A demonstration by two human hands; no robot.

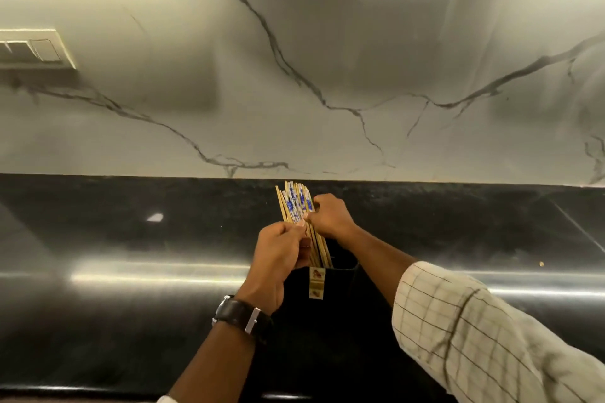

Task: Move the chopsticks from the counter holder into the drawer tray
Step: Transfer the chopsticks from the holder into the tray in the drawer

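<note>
A bundle of bamboo chopsticks (pixel 294 203) with blue-and-white patterned tops stands in a tall black holder (pixel 330 311) on the dark counter. A small yellow label sits on the holder's front. My left hand (pixel 278 258) grips the bundle from the left, fingers curled round the shafts just above the holder's rim. My right hand (pixel 329 216) grips the same bundle from the right, higher up near the patterned tops. The lower ends of the chopsticks are hidden inside the holder. No drawer or tray is in view.
The glossy black counter (pixel 131 271) runs left to right, with its front edge at the bottom. A white marble backsplash (pixel 294 91) rises behind it. A switch plate (pixel 32 49) sits on the wall at the far left.
</note>
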